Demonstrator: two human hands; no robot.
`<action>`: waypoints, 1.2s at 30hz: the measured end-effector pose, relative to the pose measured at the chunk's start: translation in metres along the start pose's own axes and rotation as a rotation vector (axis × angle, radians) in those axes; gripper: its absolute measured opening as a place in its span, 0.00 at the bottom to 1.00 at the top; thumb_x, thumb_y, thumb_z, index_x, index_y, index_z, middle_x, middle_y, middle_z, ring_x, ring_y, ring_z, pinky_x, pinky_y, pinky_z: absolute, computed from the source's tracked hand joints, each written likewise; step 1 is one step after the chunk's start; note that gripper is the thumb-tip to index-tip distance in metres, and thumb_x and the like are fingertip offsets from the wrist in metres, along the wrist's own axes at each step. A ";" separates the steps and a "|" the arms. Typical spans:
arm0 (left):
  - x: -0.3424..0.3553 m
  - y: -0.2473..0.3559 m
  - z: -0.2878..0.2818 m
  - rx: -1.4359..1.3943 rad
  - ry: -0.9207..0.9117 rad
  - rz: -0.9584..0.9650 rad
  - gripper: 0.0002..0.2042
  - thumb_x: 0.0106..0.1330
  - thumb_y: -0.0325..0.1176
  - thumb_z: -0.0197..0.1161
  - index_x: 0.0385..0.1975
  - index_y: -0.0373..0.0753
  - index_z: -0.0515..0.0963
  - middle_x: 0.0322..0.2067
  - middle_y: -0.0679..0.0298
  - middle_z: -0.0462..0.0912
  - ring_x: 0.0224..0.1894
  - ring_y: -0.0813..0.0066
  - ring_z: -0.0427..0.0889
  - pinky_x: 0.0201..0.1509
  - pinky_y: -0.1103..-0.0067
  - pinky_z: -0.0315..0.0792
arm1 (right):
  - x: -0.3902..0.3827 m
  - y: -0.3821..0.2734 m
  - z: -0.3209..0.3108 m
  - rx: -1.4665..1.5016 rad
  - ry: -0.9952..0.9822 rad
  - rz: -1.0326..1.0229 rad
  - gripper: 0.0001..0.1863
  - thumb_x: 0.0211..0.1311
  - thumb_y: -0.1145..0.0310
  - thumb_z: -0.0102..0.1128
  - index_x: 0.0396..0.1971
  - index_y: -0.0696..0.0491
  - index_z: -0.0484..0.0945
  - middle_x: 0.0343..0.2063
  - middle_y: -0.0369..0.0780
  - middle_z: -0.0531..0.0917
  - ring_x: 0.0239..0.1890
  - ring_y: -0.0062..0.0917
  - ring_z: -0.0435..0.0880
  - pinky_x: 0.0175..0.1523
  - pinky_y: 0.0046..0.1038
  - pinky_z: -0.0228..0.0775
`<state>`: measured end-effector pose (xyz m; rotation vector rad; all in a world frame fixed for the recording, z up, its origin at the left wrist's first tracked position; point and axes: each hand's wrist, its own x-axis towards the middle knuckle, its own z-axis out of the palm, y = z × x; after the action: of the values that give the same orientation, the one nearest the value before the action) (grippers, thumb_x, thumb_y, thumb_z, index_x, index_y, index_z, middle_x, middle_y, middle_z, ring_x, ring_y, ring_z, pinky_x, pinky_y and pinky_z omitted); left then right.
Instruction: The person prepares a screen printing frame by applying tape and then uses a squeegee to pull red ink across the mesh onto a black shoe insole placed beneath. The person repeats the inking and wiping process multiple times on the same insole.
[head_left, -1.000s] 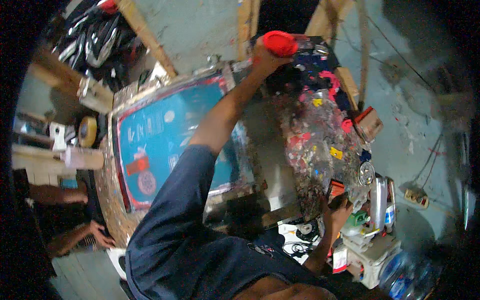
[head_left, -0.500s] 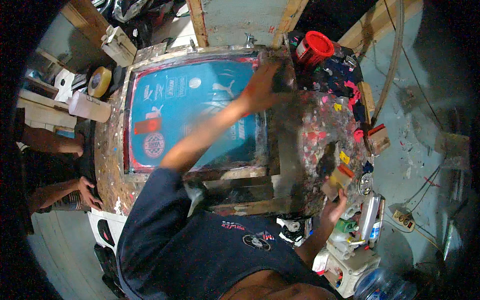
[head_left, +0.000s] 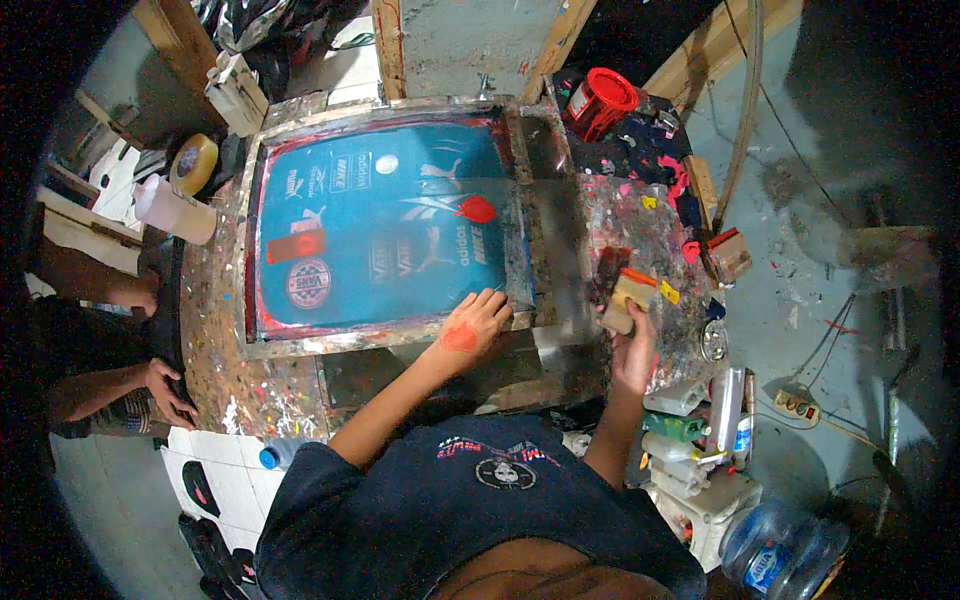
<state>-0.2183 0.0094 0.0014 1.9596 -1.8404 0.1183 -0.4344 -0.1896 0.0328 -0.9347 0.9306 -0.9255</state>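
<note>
Fingers of left hand (head_left: 474, 325) outstretched, nearly together, nothing seen in grip; tips at near right corner of screen (head_left: 345, 228), contact unclear. Red smear (head_left: 459, 337) on back of hand, by wrist. Right hand (head_left: 632, 348) closed round squeegee (head_left: 627, 303), orange-red end pointing away from body, over spattered table (head_left: 225, 345) right of screen. On screen, red blob (head_left: 476, 209) right, red patch (head_left: 297, 247) left. Red tub (head_left: 603, 100) past screen's far right corner. Another person's hand (head_left: 170, 392) at table's left edge.
</note>
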 end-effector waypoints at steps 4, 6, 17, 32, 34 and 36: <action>0.000 0.001 0.006 0.004 0.025 -0.021 0.15 0.53 0.33 0.66 0.40 0.37 0.76 0.40 0.57 0.75 0.48 0.60 0.74 0.51 0.71 0.71 | -0.007 0.008 0.022 -0.211 -0.080 0.071 0.24 0.63 0.65 0.66 0.56 0.59 0.74 0.48 0.41 0.82 0.50 0.29 0.81 0.57 0.34 0.73; 0.002 0.002 0.014 -0.015 -0.031 -0.044 0.15 0.54 0.31 0.64 0.42 0.36 0.76 0.42 0.56 0.75 0.50 0.59 0.74 0.53 0.70 0.72 | -0.002 0.010 0.036 -0.158 -0.111 0.128 0.26 0.62 0.70 0.66 0.59 0.61 0.74 0.49 0.40 0.81 0.53 0.27 0.80 0.58 0.33 0.73; 0.016 0.012 0.018 -0.197 -0.070 -0.202 0.14 0.52 0.31 0.64 0.40 0.36 0.78 0.42 0.55 0.78 0.49 0.55 0.77 0.53 0.66 0.75 | 0.031 -0.026 0.122 -0.332 -0.553 0.069 0.19 0.64 0.74 0.65 0.55 0.57 0.77 0.45 0.38 0.85 0.44 0.25 0.86 0.48 0.28 0.78; 0.019 0.020 0.030 -0.111 -0.093 -0.116 0.17 0.56 0.30 0.62 0.45 0.35 0.77 0.46 0.54 0.78 0.52 0.55 0.77 0.55 0.64 0.74 | 0.080 -0.008 0.225 -1.251 -0.814 -0.866 0.23 0.62 0.69 0.66 0.56 0.58 0.71 0.51 0.54 0.81 0.53 0.47 0.82 0.55 0.39 0.74; 0.015 0.016 0.032 -0.165 0.010 -0.097 0.18 0.54 0.29 0.63 0.47 0.35 0.77 0.46 0.54 0.78 0.52 0.57 0.77 0.55 0.64 0.74 | 0.089 0.003 0.243 -1.311 -0.913 -1.044 0.23 0.63 0.68 0.63 0.56 0.57 0.70 0.52 0.58 0.78 0.56 0.52 0.78 0.56 0.43 0.71; 0.014 0.013 0.033 -0.209 0.055 -0.070 0.20 0.53 0.29 0.63 0.48 0.34 0.77 0.46 0.54 0.78 0.52 0.57 0.77 0.55 0.63 0.73 | 0.103 0.008 0.257 -1.482 -0.994 -1.028 0.23 0.64 0.66 0.62 0.56 0.57 0.69 0.51 0.58 0.78 0.56 0.53 0.77 0.56 0.46 0.70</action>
<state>-0.2374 -0.0158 -0.0200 1.8544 -1.6748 -0.0410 -0.1630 -0.2220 0.0800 -2.9446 0.0136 -0.2360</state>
